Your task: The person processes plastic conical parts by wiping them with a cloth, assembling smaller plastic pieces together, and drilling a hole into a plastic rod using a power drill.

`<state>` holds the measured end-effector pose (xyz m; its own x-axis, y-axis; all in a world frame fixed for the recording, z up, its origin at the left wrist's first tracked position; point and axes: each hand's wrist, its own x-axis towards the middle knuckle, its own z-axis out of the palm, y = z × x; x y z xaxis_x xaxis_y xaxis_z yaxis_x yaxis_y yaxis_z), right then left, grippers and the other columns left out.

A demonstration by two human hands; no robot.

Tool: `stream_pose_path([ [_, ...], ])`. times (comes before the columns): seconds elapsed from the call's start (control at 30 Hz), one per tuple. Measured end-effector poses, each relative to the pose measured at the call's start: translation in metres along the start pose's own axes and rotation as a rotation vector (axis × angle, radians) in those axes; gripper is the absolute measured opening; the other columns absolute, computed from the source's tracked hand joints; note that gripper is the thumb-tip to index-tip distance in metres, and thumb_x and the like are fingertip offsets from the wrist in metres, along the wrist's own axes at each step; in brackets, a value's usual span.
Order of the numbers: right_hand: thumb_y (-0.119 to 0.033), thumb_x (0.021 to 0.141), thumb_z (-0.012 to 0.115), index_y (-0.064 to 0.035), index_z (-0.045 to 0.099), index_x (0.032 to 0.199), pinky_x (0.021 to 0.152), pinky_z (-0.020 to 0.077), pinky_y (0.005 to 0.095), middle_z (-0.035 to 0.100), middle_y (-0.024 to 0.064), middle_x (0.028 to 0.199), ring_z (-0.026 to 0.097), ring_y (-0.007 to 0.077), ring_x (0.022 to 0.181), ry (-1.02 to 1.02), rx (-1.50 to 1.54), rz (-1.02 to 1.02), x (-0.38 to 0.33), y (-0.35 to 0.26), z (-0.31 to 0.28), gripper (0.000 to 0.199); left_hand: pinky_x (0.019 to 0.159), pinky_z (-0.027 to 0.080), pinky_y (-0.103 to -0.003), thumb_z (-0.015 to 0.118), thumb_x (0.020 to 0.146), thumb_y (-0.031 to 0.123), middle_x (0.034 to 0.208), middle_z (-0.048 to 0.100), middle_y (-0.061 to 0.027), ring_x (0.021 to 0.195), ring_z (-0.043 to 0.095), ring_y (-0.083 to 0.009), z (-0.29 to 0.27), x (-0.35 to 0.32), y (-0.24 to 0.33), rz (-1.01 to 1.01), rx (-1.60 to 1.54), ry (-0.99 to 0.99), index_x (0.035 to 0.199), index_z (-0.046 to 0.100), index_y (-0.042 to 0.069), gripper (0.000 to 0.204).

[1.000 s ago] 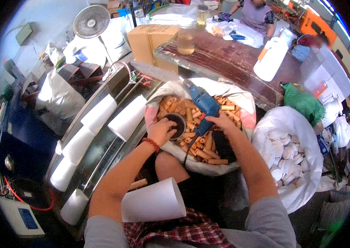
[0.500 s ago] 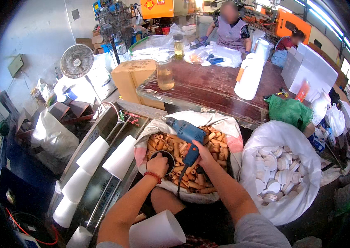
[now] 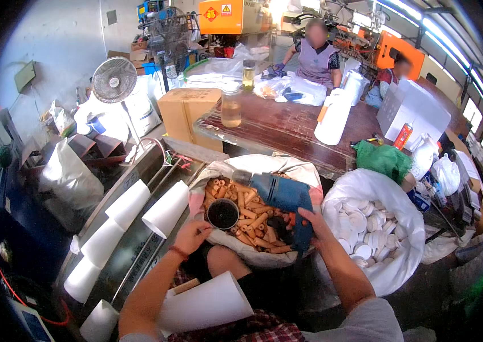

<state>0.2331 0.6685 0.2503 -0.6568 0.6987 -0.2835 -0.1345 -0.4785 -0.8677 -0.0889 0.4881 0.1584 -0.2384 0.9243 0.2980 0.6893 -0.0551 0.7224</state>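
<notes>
My right hand (image 3: 313, 227) grips the handle of a blue power drill (image 3: 278, 191), held level with its chuck to the left above an open sack (image 3: 304, 166). Brown tubular wooden pieces (image 3: 247, 215) fill that sack. A round black cup (image 3: 222, 214) with dark, small contents sits among them. Left of the cup, my left hand (image 3: 193, 236) is pinched at the sack's edge; what its fingertips hold is too small to make out. Across my lap lies a wide white tapered tube (image 3: 207, 305), with a wooden piece (image 3: 183, 286) beside it.
A sack of white discs (image 3: 364, 228) stands to the right. White tapered tubes (image 3: 101, 245) lie along a rack on the left. Ahead, a dark red table (image 3: 287, 125) holds jars (image 3: 231, 108) and a white roll (image 3: 332, 118). Two people sit beyond it.
My left hand has come out of the black cup and moved down-left, fingers pinched. My right hand has carried the drill rightward and levelled it.
</notes>
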Motion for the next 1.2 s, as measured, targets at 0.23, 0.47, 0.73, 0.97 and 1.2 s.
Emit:
stream_pose_path([
  [0.23, -0.023, 0.084, 0.064, -0.0011, 0.055, 0.107, 0.058, 0.0537, 0.0319, 0.065, 0.0111, 0.088, 0.065, 0.0223, 0.072, -0.093, -0.113, 0.237, -0.053, 0.073, 0.039, 0.034, 0.053, 0.045, -0.024, 0.058, 0.089, 0.014, 0.081, 0.059, -0.0025, 0.063, 0.053, -0.0092, -0.089, -0.146, -0.006, -0.713, -0.547, 0.214, 0.099, 0.058, 0.005, 0.013],
  [0.47, -0.027, 0.081, 0.064, -0.0002, 0.057, 0.103, 0.062, 0.0546, 0.0339, 0.066, 0.0118, 0.089, 0.066, 0.0231, 0.073, 0.105, -0.262, 0.388, -0.042, 0.176, 0.026, 0.036, 0.051, 0.040, -0.023, 0.057, 0.090, 0.021, 0.075, 0.059, -0.0009, 0.059, 0.053, -0.0096, -0.079, -0.217, -0.034, -0.837, -0.747, 0.392, 0.093, 0.059, 0.004, 0.017],
  [0.73, -0.027, 0.080, 0.064, -0.0016, 0.052, 0.111, 0.060, 0.0555, 0.0362, 0.064, 0.0131, 0.095, 0.065, 0.0233, 0.074, -0.133, -0.110, 0.448, -0.032, 0.170, 0.025, 0.042, 0.054, 0.042, -0.020, 0.057, 0.090, 0.017, 0.089, 0.065, -0.0040, 0.066, 0.057, -0.0074, -0.074, -0.223, -0.039, -0.825, -0.927, 0.385, 0.094, 0.058, 0.006, 0.012],
  [0.97, -0.027, 0.079, 0.065, 0.0007, 0.053, 0.109, 0.061, 0.0552, 0.0363, 0.064, 0.0133, 0.094, 0.065, 0.0249, 0.074, -0.024, -0.072, 0.472, -0.030, 0.176, 0.021, 0.042, 0.058, 0.047, -0.023, 0.056, 0.089, 0.015, 0.094, 0.065, -0.0074, 0.067, 0.058, -0.0091, -0.068, -0.225, -0.037, -0.814, -1.097, 0.365, 0.094, 0.058, 0.006, 0.010],
  [1.2, -0.025, 0.081, 0.063, 0.0006, 0.054, 0.107, 0.060, 0.0550, 0.0365, 0.064, 0.0134, 0.094, 0.065, 0.0252, 0.074, 0.003, -0.083, 0.431, -0.029, 0.177, 0.024, 0.038, 0.058, 0.047, -0.022, 0.056, 0.090, 0.014, 0.094, 0.065, -0.0092, 0.066, 0.059, -0.0100, -0.066, -0.225, -0.034, -0.792, -1.150, 0.363, 0.094, 0.058, 0.005, 0.010],
])
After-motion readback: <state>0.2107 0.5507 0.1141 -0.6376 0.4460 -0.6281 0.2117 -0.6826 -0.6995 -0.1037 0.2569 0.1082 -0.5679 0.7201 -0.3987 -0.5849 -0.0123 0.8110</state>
